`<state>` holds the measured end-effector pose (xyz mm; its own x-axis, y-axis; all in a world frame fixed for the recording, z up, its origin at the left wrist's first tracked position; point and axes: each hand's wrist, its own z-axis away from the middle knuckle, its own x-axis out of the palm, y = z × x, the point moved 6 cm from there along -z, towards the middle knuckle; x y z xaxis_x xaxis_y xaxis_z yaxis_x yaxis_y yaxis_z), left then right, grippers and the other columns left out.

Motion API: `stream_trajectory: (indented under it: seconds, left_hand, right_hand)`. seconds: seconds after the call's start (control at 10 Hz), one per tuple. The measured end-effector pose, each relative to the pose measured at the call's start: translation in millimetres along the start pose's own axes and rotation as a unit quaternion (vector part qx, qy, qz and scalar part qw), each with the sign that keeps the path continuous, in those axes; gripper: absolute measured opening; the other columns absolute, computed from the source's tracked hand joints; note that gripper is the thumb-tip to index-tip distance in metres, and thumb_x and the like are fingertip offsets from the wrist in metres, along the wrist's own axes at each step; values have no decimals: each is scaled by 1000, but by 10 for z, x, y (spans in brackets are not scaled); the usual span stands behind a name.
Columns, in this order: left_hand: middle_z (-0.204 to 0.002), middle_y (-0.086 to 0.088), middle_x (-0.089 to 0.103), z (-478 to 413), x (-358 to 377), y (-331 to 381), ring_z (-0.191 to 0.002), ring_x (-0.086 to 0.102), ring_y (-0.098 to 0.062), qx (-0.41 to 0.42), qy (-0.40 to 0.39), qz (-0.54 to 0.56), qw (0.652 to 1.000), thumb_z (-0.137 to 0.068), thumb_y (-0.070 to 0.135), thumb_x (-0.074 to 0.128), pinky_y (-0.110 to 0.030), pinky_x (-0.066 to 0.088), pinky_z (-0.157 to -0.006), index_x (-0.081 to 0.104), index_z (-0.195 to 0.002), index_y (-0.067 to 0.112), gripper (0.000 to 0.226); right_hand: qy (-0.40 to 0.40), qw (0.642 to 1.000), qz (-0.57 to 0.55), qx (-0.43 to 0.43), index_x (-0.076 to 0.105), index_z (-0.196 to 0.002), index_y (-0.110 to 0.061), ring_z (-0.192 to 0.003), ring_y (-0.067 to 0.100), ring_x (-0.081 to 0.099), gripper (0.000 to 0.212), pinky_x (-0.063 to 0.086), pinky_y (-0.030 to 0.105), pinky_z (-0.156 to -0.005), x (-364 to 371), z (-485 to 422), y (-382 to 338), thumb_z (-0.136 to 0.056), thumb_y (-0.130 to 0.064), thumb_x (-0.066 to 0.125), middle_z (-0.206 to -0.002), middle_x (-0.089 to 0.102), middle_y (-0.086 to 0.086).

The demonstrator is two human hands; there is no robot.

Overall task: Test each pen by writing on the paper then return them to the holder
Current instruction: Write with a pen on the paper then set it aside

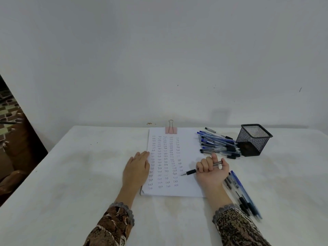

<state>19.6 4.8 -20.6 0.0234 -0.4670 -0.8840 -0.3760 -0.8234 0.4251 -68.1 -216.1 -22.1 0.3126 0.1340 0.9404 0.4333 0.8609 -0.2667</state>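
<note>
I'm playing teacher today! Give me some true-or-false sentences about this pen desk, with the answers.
1. The right hand grips a pen. True.
2. The mesh holder is stuffed with pens. False: none stand in it; a pile of pens lies beside it.
3. The left hand rests flat on the paper. True.
4. The binder clip is green. False: it is pink.
5. The paper is blank. False: handwritten words cover it.

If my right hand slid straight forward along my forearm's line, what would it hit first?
Probably the loose pile of pens beside the mesh holder; your right hand, gripping one pen, is just short of its near edge. Depth is uncertain.
</note>
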Motion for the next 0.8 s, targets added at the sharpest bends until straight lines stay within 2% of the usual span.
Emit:
stream_trajectory:
  seconds: [0.1,0.2,0.3,0.4,0.5,0.6,0.7,0.8]
  left_hand:
    - [-150,7,30,-4,0,1,-142,19,-12,-4,-1,-3,1000,-99,20,26,-29,12,-116,31,-143,21,44]
    - [-151,8,30,-7,1,2,-142,19,-12,-6,-2,-5,1000,-99,21,25,-28,11,-116,30,-143,22,44]
    - [-151,7,29,-10,4,4,-142,19,-12,-5,-4,-5,1000,-99,21,26,-29,11,-116,30,-143,21,44]
    - [-151,7,30,-11,5,2,-142,19,-12,-5,-5,-3,1000,-99,20,26,-29,12,-116,31,-143,21,44]
    - [-151,7,30,-11,6,0,-142,19,-12,-6,-4,-3,1000,-99,21,26,-28,11,-116,31,-143,21,44]
    - [-150,7,30,-13,9,-2,-142,19,-12,-7,-5,-2,1000,-99,21,26,-28,11,-116,30,-143,21,44]
    - [-150,7,30,-13,8,2,-142,20,-12,-6,-2,-3,1000,-99,20,26,-28,11,-116,31,-143,21,44]
    - [-150,7,31,-9,3,2,-142,20,-13,-7,-2,2,1000,-99,20,26,-29,12,-116,31,-143,21,44]
  right_hand:
    - [-15,1000,1,9,63,-59,-17,-33,10,20,30,16,21,-37,49,5,-4,-62,-47,62,-42,24,-5]
    - [-41,998,39,0,71,-67,-14,-34,7,31,26,29,17,-35,113,-21,-2,-53,-36,75,-43,32,-6]
    - [-21,997,73,16,75,-83,-9,-50,12,52,41,48,19,-52,91,-83,60,-85,-42,51,-60,57,1]
    - [-9,990,132,38,63,-84,-7,-47,11,57,60,49,17,-46,103,-74,84,-93,-55,28,-60,61,4]
    - [-16,988,150,37,56,-72,-10,-51,10,64,15,53,16,-49,144,-25,78,-81,-20,62,-62,61,2]
    - [-30,981,184,56,55,-75,-9,-50,12,60,11,52,16,-49,119,-55,91,-83,-1,58,-67,58,5]
    - [-78,958,260,88,59,-82,0,-61,20,66,12,56,20,-57,161,-36,145,-89,0,49,-73,66,11]
    - [-120,896,428,25,52,-78,-3,-52,14,61,17,48,17,-49,224,12,146,-85,12,52,-64,60,11]
